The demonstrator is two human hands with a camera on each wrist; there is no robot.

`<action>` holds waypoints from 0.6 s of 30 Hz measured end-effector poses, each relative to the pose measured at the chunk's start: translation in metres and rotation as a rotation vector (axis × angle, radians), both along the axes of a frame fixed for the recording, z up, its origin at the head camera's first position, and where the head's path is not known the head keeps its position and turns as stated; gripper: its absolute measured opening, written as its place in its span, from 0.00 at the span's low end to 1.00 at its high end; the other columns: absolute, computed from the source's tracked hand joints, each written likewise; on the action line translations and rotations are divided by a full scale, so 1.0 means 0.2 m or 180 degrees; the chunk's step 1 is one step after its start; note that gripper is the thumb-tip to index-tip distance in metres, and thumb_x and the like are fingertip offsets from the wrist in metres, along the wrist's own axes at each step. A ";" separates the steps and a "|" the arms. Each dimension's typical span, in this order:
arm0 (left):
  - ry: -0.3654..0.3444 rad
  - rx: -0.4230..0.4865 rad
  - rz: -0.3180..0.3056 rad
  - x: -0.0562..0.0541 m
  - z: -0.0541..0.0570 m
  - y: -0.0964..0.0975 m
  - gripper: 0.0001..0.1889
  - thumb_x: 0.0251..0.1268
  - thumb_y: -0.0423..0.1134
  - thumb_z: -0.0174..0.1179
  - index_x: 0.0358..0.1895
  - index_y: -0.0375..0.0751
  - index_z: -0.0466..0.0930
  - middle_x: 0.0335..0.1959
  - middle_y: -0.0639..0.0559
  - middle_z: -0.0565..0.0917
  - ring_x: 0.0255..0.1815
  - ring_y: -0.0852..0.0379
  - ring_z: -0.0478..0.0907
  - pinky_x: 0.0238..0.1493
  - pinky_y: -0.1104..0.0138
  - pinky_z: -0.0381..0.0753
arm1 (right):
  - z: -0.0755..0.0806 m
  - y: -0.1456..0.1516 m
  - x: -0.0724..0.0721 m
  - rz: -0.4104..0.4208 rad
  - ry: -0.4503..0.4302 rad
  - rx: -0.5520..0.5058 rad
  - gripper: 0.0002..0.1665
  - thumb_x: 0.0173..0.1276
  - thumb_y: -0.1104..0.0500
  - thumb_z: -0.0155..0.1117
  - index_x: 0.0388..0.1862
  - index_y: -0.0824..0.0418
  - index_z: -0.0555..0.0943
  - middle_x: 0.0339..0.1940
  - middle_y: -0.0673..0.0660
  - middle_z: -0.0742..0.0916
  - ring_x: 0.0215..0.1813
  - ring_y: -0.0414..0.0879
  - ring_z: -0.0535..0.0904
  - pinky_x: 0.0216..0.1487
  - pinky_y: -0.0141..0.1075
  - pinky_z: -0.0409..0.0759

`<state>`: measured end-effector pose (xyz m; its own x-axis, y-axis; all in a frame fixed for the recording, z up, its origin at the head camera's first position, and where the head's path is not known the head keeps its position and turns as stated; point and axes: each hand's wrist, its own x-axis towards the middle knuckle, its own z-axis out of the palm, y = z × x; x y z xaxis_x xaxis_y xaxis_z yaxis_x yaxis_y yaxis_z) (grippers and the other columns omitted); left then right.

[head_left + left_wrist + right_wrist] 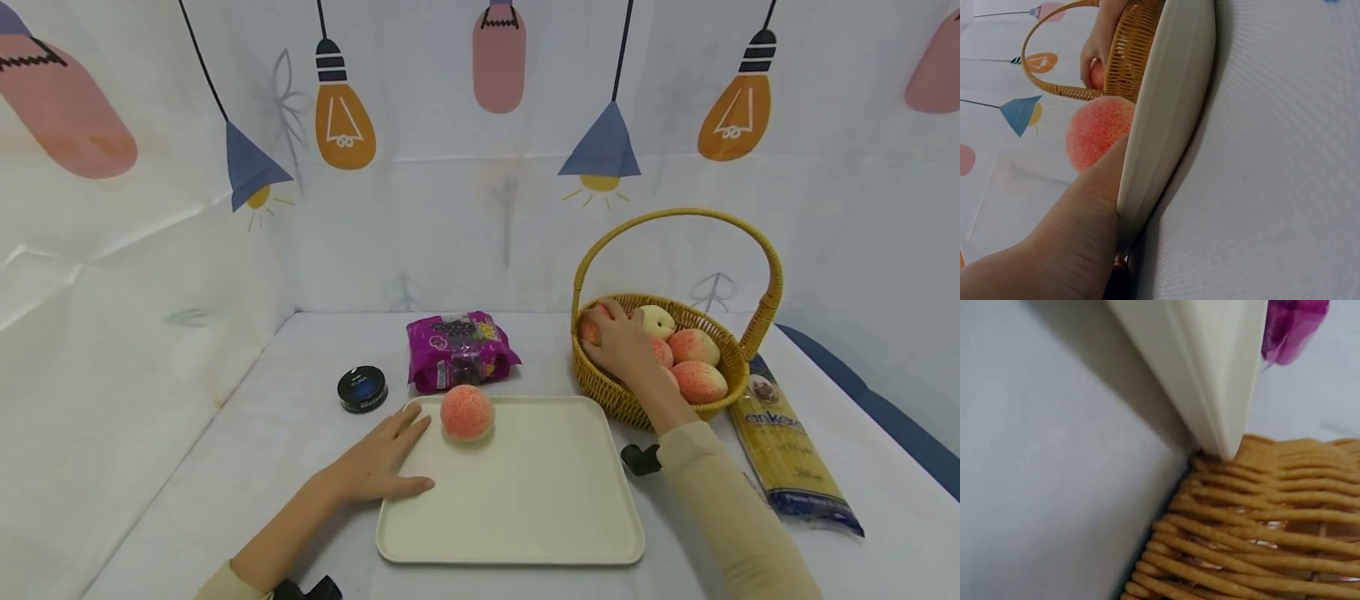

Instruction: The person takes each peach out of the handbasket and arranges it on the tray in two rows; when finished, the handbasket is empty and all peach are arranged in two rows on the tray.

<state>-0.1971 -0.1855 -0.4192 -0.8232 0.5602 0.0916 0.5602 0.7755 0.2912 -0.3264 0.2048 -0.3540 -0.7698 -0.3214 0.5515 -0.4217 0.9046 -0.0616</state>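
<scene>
Outstretched sleeve (731, 508), right hand (621, 343) apparently gripping peach (1097, 75), left hand (381, 463) spread on tray (517, 500)

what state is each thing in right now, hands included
tray: flat, one peach on it
basket: upright, holding several peaches
left hand: fingers extended, resting on the tray
right hand: in the basket, gripping a peach
purple packet: lying behind the tray, seal unclear
round tin: looks closed
pasta packet: lying beside the basket
</scene>
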 end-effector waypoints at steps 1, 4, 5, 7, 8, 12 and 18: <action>0.0001 0.0011 -0.0005 0.00 0.00 0.00 0.49 0.52 0.69 0.52 0.69 0.36 0.56 0.71 0.38 0.51 0.70 0.42 0.48 0.66 0.50 0.52 | 0.00 0.00 0.01 0.0022 0.0053 -0.0024 0.21 0.56 0.55 0.64 0.47 0.63 0.76 0.54 0.70 0.73 0.47 0.73 0.68 0.46 0.59 0.63; 0.0013 0.0012 -0.0020 -0.01 0.01 0.01 0.49 0.52 0.68 0.53 0.69 0.35 0.56 0.71 0.37 0.51 0.70 0.41 0.49 0.66 0.49 0.52 | 0.00 0.00 0.02 0.0112 0.0171 -0.0048 0.19 0.58 0.56 0.62 0.47 0.64 0.76 0.54 0.71 0.74 0.49 0.72 0.69 0.48 0.61 0.61; 0.0013 -0.0006 -0.0017 -0.01 0.01 0.01 0.49 0.52 0.68 0.53 0.69 0.35 0.56 0.71 0.37 0.51 0.70 0.41 0.49 0.66 0.50 0.52 | 0.00 0.00 0.03 0.0145 0.0184 -0.0089 0.19 0.58 0.56 0.62 0.47 0.64 0.76 0.54 0.71 0.73 0.50 0.71 0.69 0.49 0.61 0.60; 0.0011 -0.0024 -0.0012 -0.01 0.00 0.01 0.49 0.52 0.69 0.53 0.69 0.36 0.55 0.71 0.38 0.50 0.70 0.42 0.48 0.66 0.51 0.51 | 0.00 0.00 0.04 0.0184 0.0196 -0.0198 0.20 0.59 0.57 0.62 0.48 0.65 0.76 0.56 0.72 0.72 0.52 0.71 0.68 0.49 0.62 0.59; 0.0010 -0.0033 -0.0010 -0.01 0.00 0.01 0.49 0.51 0.69 0.53 0.69 0.36 0.55 0.71 0.39 0.50 0.70 0.43 0.48 0.66 0.51 0.51 | 0.00 0.00 0.05 0.0192 0.0191 -0.0254 0.20 0.59 0.57 0.63 0.49 0.64 0.76 0.57 0.72 0.72 0.53 0.71 0.67 0.49 0.62 0.60; 0.0008 -0.0037 -0.0025 -0.02 -0.01 0.00 0.49 0.52 0.70 0.52 0.70 0.37 0.55 0.71 0.39 0.50 0.71 0.43 0.47 0.67 0.51 0.50 | 0.01 0.01 0.08 0.0191 0.0161 -0.0443 0.21 0.58 0.57 0.65 0.50 0.63 0.77 0.61 0.72 0.69 0.53 0.74 0.64 0.46 0.61 0.63; -0.0014 -0.0051 -0.0009 -0.02 -0.01 0.00 0.50 0.51 0.70 0.52 0.70 0.37 0.54 0.72 0.39 0.49 0.71 0.43 0.47 0.67 0.52 0.50 | 0.02 0.02 0.11 0.0290 0.0405 -0.0477 0.18 0.57 0.58 0.67 0.46 0.59 0.80 0.60 0.71 0.70 0.46 0.76 0.67 0.34 0.61 0.71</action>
